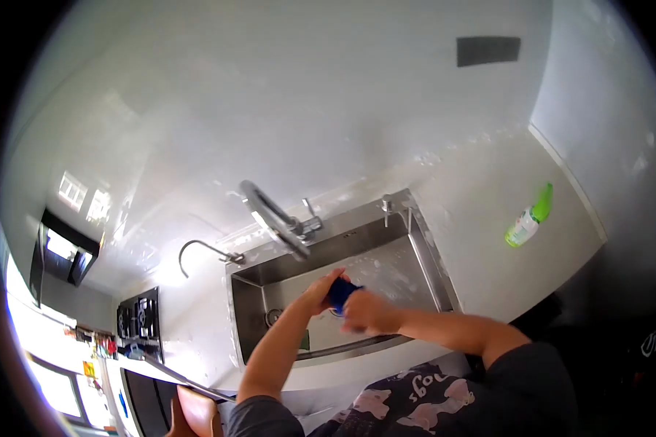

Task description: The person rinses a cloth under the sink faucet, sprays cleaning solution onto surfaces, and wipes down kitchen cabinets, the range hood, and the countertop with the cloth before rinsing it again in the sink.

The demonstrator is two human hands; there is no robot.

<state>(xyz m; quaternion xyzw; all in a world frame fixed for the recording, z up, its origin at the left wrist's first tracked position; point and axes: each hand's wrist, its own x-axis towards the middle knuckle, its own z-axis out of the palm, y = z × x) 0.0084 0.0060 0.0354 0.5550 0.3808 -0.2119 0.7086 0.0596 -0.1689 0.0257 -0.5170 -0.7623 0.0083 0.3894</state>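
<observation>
Over the sink (436,258), toward its front edge, the left hand (322,293) is grasping a dark blue item (344,291) while the right hand (369,313) is blurring against it, its grip impossible to tell. For steady handling, the left should probably be holding firm as the right works, both staying inside the sink's edges. "ogs" is showing on the shirt (408,400), and near the counter's (481,197) right edge a green-topped bottle (522,227) is bearing an unreadable label.
</observation>
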